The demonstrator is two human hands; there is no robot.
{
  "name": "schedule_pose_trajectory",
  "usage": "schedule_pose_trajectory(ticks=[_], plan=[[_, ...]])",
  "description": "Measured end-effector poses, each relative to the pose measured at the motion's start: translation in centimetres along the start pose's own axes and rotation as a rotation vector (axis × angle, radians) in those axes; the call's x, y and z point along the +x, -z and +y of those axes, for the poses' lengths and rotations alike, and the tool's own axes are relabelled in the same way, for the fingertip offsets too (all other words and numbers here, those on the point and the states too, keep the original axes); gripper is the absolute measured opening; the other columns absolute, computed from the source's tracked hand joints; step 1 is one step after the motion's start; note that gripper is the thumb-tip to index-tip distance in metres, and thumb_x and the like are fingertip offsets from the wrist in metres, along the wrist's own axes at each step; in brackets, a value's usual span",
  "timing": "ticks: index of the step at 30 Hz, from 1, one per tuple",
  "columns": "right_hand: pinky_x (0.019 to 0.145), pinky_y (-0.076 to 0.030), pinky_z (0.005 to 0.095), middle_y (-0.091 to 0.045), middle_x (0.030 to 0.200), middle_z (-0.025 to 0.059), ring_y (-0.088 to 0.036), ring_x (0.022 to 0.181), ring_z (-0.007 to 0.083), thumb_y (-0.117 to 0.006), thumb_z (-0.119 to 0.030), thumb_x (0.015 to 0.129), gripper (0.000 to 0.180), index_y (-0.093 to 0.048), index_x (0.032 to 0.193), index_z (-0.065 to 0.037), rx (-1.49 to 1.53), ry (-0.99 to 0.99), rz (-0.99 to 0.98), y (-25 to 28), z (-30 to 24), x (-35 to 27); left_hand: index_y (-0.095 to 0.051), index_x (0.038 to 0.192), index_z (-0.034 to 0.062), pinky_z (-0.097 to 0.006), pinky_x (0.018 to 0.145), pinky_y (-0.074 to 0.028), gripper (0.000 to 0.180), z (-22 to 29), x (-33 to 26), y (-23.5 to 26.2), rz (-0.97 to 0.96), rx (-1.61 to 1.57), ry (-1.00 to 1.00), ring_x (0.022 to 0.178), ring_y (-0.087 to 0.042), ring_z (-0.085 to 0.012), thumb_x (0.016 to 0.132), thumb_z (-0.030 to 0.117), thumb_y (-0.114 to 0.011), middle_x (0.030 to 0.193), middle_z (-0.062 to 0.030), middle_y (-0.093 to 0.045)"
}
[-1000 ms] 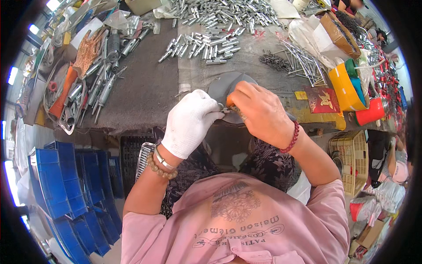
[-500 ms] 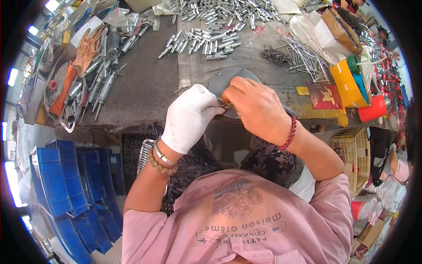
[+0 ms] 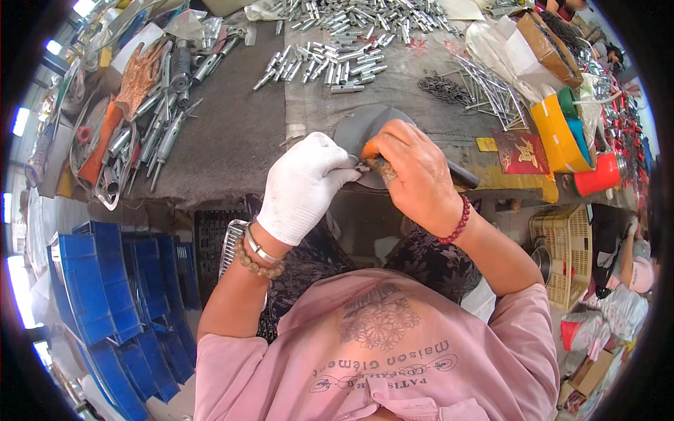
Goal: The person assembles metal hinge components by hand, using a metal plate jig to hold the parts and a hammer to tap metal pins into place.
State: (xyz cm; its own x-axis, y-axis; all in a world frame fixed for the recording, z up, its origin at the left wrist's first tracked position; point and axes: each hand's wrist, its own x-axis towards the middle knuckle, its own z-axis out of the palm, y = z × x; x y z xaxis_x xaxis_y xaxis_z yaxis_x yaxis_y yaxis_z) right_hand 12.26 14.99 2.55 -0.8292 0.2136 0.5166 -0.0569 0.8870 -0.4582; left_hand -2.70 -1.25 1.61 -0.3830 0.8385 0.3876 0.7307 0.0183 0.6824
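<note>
Your white-gloved left hand (image 3: 306, 184) pinches a small silvery metal piece (image 3: 362, 168) over the near part of the dark grey round disc (image 3: 358, 128). Your bare right hand (image 3: 419, 175) curls beside it, its grip hidden. Recommended: brace the piece firmly, fingertips clear of its end.

Landmark: flat, round, dark grey disc (image 3: 357, 125), at the near edge of the grey cloth-covered worktable (image 3: 225, 133).

Over the disc: left hand in white knitted glove (image 3: 306, 186), thumb and forefinger pinching a small silvery metal piece (image 3: 362, 168); bare right hand (image 3: 423, 184), fingers curled beside that piece, its grip partly hidden.

Beyond the disc: loose cluster of silver metal tubes (image 3: 319, 65); larger heap of like tubes (image 3: 372, 15) farther off.

Right of the disc: small dark metal parts (image 3: 445, 89); thin silver rods (image 3: 497, 98); red-and-gold booklet (image 3: 521, 153).

Left of the disc: orange-brown patterned glove (image 3: 140, 83), well apart.
</note>
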Motion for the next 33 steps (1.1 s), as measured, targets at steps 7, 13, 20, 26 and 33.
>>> schedule_pose_trajectory(ticks=[7, 13, 20, 26, 33], plan=[[0.088, -0.052, 0.0424, -0.061, 0.103, 0.0078, -0.064, 0.100, 0.0294, -0.066, -0.001, 0.086, 0.018, -0.069, 0.103, -0.007, -0.243, 0.107, -0.008, -0.3, -0.6, -0.6, -0.079, 0.096, 0.0022, -0.037, 0.079, -0.055, 0.017, 0.2, 0.0, 0.0, -0.013, 0.027, 0.013, 0.086, -0.068, -0.0286, 0.081, 0.004, -0.086, 0.090, -0.0103, -0.068], [0.089, -0.053, 0.0436, -0.064, 0.105, 0.0087, -0.065, 0.099, 0.0313, -0.068, -0.002, 0.085, 0.036, -0.072, 0.120, -0.006, -0.222, 0.097, 0.043, 1.9, -0.1, -0.6, -0.079, 0.095, 0.0018, -0.036, 0.079, -0.055, 0.016, 0.1, 0.1, -0.1, -0.007, 0.000, 0.024, 0.087, -0.069, -0.0274, 0.082, 0.004, -0.087, 0.091, -0.0096, -0.069], [0.093, -0.054, 0.0477, -0.069, 0.106, 0.0129, -0.068, 0.104, 0.0365, -0.075, -0.003, 0.084, 0.049, -0.071, 0.133, -0.007, -0.299, -0.134, -0.155, 5.9, 2.3, -2.3, -0.079, 0.096, 0.0012, -0.036, 0.080, -0.055, 0.016, 0.7, 0.2, 0.2, -0.026, 0.003, 0.052, 0.087, -0.068, -0.0263, 0.082, 0.003, -0.087, 0.092, -0.0097, -0.069], [0.075, -0.056, 0.0444, -0.062, 0.104, 0.0127, -0.069, 0.087, 0.0338, -0.072, 0.006, 0.081, 0.062, -0.072, 0.140, -0.014, -0.072, -0.136, -0.017, 7.0, -0.3, -3.0, -0.079, 0.096, 0.0017, -0.036, 0.081, -0.054, 0.017, 0.5, 0.4, 0.2, -0.043, 0.032, 0.069, 0.088, -0.068, -0.0263, 0.082, 0.002, -0.088, 0.092, -0.0093, -0.070], [0.068, -0.059, 0.0368, -0.057, 0.103, 0.0078, -0.068, 0.079, 0.0244, -0.072, 0.003, 0.083, 0.063, -0.074, 0.143, -0.016, -0.187, 0.000, -0.062, 6.5, -1.5, -4.2, -0.080, 0.096, 0.0008, -0.036, 0.081, -0.054, 0.019, 0.6, 0.7, 0.4, -0.060, -0.013, 0.033, 0.088, -0.068, -0.0258, 0.080, 0.000, -0.089, 0.090, -0.0097, -0.069]])
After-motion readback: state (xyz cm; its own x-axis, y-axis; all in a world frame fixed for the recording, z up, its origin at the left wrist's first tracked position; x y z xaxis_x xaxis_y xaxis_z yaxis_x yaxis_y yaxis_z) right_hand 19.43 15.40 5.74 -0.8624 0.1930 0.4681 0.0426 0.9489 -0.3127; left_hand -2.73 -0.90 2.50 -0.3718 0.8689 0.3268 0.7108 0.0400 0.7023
